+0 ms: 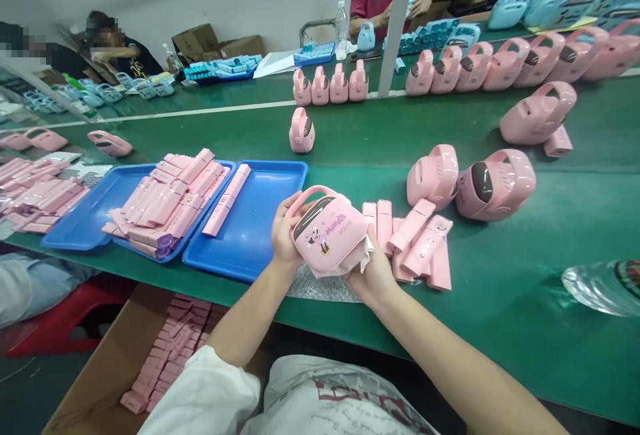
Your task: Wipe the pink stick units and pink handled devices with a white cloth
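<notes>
**Pink case [340, 225] held in both hands**

The left hand [286, 238] clasped its left side; the right hand [373, 278] held its lower right edge, a white cloth [367, 256] bunched there. Glossy and rounded, the case tilted above the bench's [500, 275] near edge, showing a dark strip [314, 217] and cartoon print [320, 241]. Bubble wrap [320, 286] lay partly hidden below. Pink bars [417, 238] crowded the right hand; left stood a blue tray [250, 238], beyond, more cases [433, 178].
</notes>
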`<state>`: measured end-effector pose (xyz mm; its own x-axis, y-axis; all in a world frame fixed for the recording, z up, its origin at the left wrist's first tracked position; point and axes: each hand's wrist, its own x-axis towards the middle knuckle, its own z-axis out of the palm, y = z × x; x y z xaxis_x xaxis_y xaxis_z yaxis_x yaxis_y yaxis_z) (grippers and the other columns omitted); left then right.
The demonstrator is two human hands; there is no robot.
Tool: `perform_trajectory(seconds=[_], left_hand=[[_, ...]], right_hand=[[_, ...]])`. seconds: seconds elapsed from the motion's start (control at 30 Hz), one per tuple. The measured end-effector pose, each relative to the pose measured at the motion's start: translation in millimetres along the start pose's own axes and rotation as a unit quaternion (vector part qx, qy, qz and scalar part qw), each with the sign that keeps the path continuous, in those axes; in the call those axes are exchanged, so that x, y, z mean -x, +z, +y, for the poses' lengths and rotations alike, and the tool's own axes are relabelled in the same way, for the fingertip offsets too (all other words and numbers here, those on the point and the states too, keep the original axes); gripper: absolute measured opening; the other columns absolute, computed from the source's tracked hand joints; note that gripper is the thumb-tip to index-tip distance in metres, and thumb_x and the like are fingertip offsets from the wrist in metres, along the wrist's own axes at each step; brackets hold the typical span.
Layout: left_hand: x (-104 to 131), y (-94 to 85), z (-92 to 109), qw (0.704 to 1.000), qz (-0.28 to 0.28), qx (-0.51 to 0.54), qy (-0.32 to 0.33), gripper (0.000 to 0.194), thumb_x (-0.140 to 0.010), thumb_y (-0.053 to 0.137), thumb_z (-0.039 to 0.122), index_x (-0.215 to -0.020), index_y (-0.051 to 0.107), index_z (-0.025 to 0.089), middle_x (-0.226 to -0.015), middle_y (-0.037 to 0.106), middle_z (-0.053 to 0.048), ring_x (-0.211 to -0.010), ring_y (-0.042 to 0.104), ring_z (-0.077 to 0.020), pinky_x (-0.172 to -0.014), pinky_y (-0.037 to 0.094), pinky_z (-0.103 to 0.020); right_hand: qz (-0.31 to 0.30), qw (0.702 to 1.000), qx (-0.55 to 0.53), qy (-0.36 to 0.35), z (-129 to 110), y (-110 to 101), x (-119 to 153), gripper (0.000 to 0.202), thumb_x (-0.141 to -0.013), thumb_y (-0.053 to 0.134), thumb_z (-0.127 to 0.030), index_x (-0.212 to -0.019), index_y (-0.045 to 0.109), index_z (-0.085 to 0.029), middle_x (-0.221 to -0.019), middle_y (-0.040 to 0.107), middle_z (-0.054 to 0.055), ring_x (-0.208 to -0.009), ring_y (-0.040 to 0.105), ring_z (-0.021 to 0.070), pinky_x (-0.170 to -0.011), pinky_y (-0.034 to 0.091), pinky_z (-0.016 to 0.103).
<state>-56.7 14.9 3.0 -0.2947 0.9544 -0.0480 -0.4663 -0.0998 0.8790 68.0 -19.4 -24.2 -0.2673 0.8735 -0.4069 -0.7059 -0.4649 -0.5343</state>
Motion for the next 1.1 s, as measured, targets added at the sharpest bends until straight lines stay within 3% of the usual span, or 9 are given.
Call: perform_trajectory(seconds=[0.2, 0.33, 0.4, 0.53, 0.6, 0.7, 0.8, 0.9, 1.1], left_hand=[[-7.0, -5.9, 3.8, 0.997, 0.026, -0.006, 0.070, 0.038, -0.059, 0.058, 0.011, -0.097, 0.060, 0.018, -0.085, 0.074, -0.005, -0.081, 0.071, -0.0190, -0.072, 0.054, -0.028], [-11.8, -10.8, 5.1, 0.987, 0.060, -0.024, 0.150, 0.035, -0.064, 0.057, 0.012, -0.098, 0.060, 0.019, -0.085, 0.074, -0.003, -0.086, 0.071, -0.0179, -0.078, 0.054, -0.029], [-13.5, -12.4, 5.0, 0.979, 0.071, -0.050, 0.186, 0.031, -0.065, 0.058, 0.010, -0.095, 0.061, 0.019, -0.086, 0.074, -0.002, -0.087, 0.071, -0.0169, -0.082, 0.054, -0.029], [-16.9, -16.8, 2.0, 0.976, 0.076, -0.081, 0.186, 0.028, -0.067, 0.060, 0.010, -0.093, 0.063, 0.019, -0.088, 0.073, -0.003, -0.090, 0.070, -0.0176, -0.084, 0.053, -0.030], [-18.6, -20.2, -0.6, 0.975, 0.078, -0.104, 0.179, 0.027, -0.068, 0.062, 0.012, -0.094, 0.063, 0.018, -0.092, 0.072, -0.004, -0.093, 0.069, -0.0188, -0.085, 0.053, -0.031], [-19.6, -25.1, -4.3, 0.966, 0.071, -0.161, 0.187, 0.024, -0.070, 0.064, 0.014, -0.093, 0.066, 0.018, -0.098, 0.071, -0.005, -0.098, 0.067, -0.0189, -0.089, 0.051, -0.030], [-18.4, -27.2, -5.8, 0.963, 0.044, -0.192, 0.185, 0.022, -0.071, 0.065, 0.013, -0.092, 0.068, 0.019, -0.099, 0.071, -0.004, -0.100, 0.065, -0.0178, -0.091, 0.048, -0.027], [-15.3, -26.4, -4.4, 0.964, 0.022, -0.202, 0.169, 0.021, -0.069, 0.066, 0.011, -0.088, 0.069, 0.019, -0.095, 0.072, -0.003, -0.097, 0.064, -0.0173, -0.090, 0.046, -0.026], [-8.4, -22.7, 1.0, 0.967, -0.022, -0.207, 0.144, 0.024, -0.068, 0.062, 0.006, -0.085, 0.069, 0.021, -0.094, 0.072, -0.003, -0.095, 0.065, -0.0201, -0.094, 0.046, -0.033]], right_hand=[[-0.015, 0.989, 0.144, 0.016, 1.5, -2.5, -4.3, 0.047, -0.076, 0.056, -0.065, -0.086, 0.060, -0.019, -0.072, 0.066, 0.005, -0.069, 0.063, 0.0208, -0.058, 0.048, 0.030], [-0.114, 0.928, 0.355, 0.009, -12.2, -1.5, 8.8, 0.045, -0.075, 0.060, -0.060, -0.060, 0.050, -0.019, -0.055, 0.053, 0.000, -0.054, 0.050, 0.0148, -0.052, 0.036, 0.026], [-0.104, 0.840, 0.528, -0.074, -28.3, -1.4, 15.6, 0.043, -0.080, 0.056, -0.054, -0.057, 0.042, -0.021, -0.054, 0.048, -0.002, -0.053, 0.044, 0.0135, -0.052, 0.028, 0.026], [0.070, 0.581, 0.791, -0.182, -67.4, -3.8, 25.4, 0.030, -0.090, 0.048, -0.044, -0.070, 0.043, -0.022, -0.064, 0.053, 0.001, -0.060, 0.050, 0.0179, -0.053, 0.023, 0.028], [0.141, 0.512, 0.831, -0.165, -82.5, -5.1, 29.6, 0.026, -0.091, 0.046, -0.043, -0.077, 0.047, -0.022, -0.074, 0.059, 0.005, -0.068, 0.056, 0.0208, -0.053, 0.026, 0.028], [0.200, 0.448, 0.863, -0.120, -92.9, -5.6, 32.7, 0.028, -0.093, 0.042, -0.046, -0.089, 0.054, -0.021, -0.089, 0.063, 0.010, -0.079, 0.061, 0.0258, -0.054, 0.031, 0.028], [0.202, 0.415, 0.885, -0.067, -92.5, -5.2, 29.8, 0.034, -0.090, 0.046, -0.046, -0.111, 0.055, -0.021, -0.101, 0.064, 0.015, -0.088, 0.063, 0.0312, -0.059, 0.037, 0.031], [0.182, 0.409, 0.893, -0.043, -89.8, -4.4, 24.1, 0.054, -0.087, 0.050, -0.044, -0.135, 0.042, -0.019, -0.105, 0.065, 0.018, -0.093, 0.063, 0.0355, -0.064, 0.040, 0.035], [0.158, 0.401, 0.901, -0.045, -86.7, -3.7, 16.8, 0.041, -0.089, 0.044, -0.047, -0.116, 0.055, -0.019, -0.098, 0.067, 0.015, -0.091, 0.063, 0.0337, -0.064, 0.036, 0.033]])
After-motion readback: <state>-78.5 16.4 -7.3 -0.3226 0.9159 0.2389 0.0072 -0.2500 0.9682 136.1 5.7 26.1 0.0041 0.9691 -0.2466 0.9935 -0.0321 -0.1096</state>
